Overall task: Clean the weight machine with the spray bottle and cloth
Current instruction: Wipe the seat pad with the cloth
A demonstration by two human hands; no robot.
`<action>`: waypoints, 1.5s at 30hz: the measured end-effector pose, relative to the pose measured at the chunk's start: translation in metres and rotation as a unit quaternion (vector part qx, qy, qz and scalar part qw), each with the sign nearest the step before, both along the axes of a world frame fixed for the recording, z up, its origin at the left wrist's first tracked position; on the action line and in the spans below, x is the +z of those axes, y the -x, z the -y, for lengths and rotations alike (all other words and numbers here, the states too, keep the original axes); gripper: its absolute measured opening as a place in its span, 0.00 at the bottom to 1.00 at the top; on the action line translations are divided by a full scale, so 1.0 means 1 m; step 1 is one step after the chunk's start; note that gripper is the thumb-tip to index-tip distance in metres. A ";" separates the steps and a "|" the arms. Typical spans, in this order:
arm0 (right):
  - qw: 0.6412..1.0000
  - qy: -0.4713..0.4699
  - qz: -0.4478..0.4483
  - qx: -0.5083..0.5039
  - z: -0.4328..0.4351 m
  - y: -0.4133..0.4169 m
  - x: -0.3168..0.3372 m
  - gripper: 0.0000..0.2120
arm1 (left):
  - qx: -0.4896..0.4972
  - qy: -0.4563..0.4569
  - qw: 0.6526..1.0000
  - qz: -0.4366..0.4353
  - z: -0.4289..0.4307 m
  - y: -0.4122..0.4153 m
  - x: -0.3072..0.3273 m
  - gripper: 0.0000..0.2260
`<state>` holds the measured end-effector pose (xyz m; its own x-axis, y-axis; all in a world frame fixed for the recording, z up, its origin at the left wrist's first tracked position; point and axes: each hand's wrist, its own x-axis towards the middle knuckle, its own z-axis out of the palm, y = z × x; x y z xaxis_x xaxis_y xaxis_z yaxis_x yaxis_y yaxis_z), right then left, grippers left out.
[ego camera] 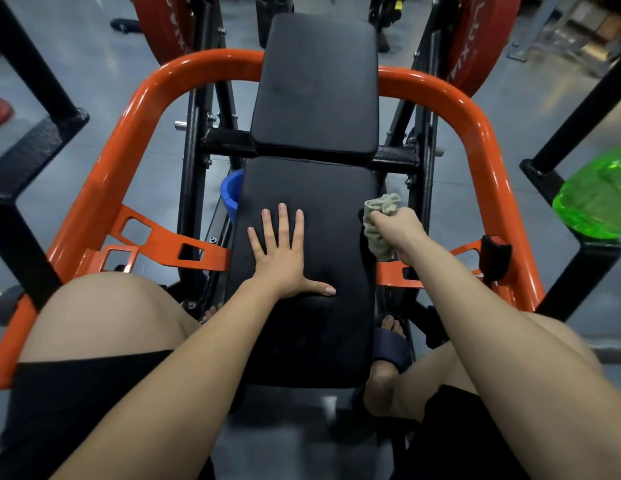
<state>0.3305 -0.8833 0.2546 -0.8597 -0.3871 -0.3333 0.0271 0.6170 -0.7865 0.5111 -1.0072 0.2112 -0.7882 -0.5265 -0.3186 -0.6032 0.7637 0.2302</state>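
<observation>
We see the left hand (285, 258) lying flat, fingers spread, on the black seat pad (302, 341) of the weight machine (104, 174). The right hand (402, 230) grips a crumpled pale cloth (380, 220) against the pad's right edge. At the far right we find the green spray bottle (596, 199), blurred.

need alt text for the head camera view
A person's right hand grips a pale cloth at the right edge of a black seat pad, the left hand flat on it. A green bottle sits at far right.
</observation>
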 end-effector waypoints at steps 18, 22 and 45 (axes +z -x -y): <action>0.771 -0.474 0.287 0.314 -0.044 -0.022 -0.040 0.20 | -0.005 -0.001 1.000 0.001 -0.002 -0.002 0.003 0.72; 0.824 -0.435 0.186 0.311 -0.033 -0.015 -0.030 0.13 | -0.002 0.000 1.000 -0.002 0.000 -0.001 0.000 0.72; 0.971 -0.221 0.067 0.067 -0.034 -0.025 -0.028 0.08 | 0.000 0.000 1.000 -0.009 0.000 -0.002 0.002 0.72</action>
<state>0.3550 -0.8489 0.2267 -0.7487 -0.2858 -0.5982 0.0081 0.8983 -0.4394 0.5134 -1.0071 0.2129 -0.7945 -0.5259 -0.3035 -0.5981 0.7642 0.2415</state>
